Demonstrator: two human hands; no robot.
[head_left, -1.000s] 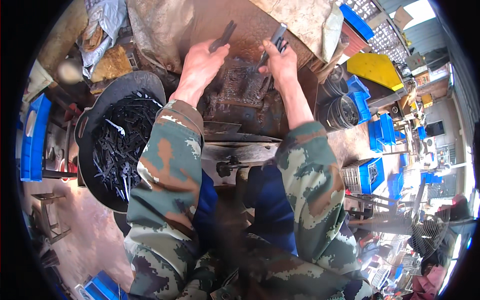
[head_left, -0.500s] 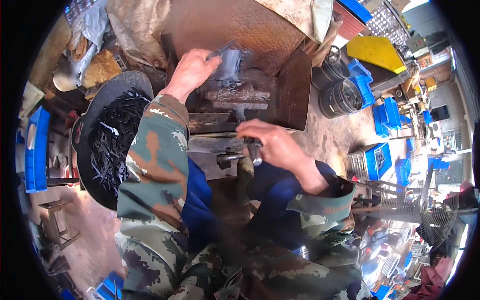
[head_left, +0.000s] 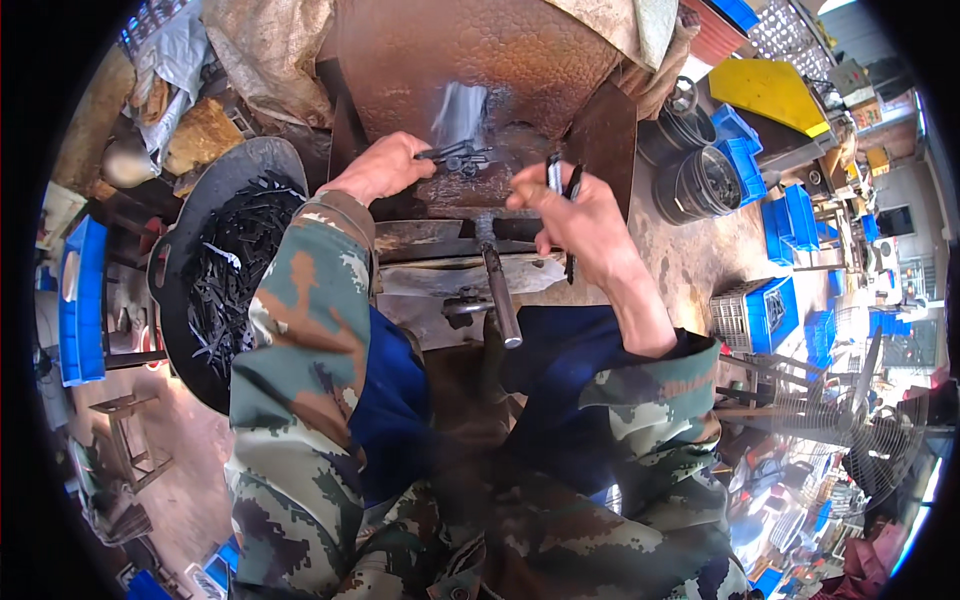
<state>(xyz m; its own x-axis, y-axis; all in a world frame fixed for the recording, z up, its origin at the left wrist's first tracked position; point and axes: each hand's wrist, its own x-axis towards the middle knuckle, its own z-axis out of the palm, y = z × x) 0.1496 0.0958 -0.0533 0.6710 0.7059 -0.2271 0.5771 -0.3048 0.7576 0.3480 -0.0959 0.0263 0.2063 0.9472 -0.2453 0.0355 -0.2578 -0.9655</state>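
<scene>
My left hand (head_left: 385,167) reaches over the metal box, its fingers closed on slim dark metal pieces (head_left: 458,156) that stick out to the right. My right hand (head_left: 588,222) is raised to the right, fingers curled round a dark slim metal piece (head_left: 553,173); one end looks bright, and another dark strip shows beside it. Between the hands a round metal bar (head_left: 500,292) slopes toward me, untouched. Behind it lies a rusty block (head_left: 465,192) in the box, with a pale whitish patch (head_left: 462,115) beyond. The exact kind of the pieces is too small to tell.
A black basin (head_left: 172,300) of dark metal pieces stands at my left. Rusty box walls (head_left: 606,140) flank the work spot. Dark buckets (head_left: 700,185), blue crates (head_left: 770,315) and a fan (head_left: 850,420) stand to the right, a wooden stool (head_left: 128,430) at lower left.
My right hand has left the metal bar's end and moved up and right; dark pieces now show in it. My left hand has lowered slightly with its pieces, which now point right.
</scene>
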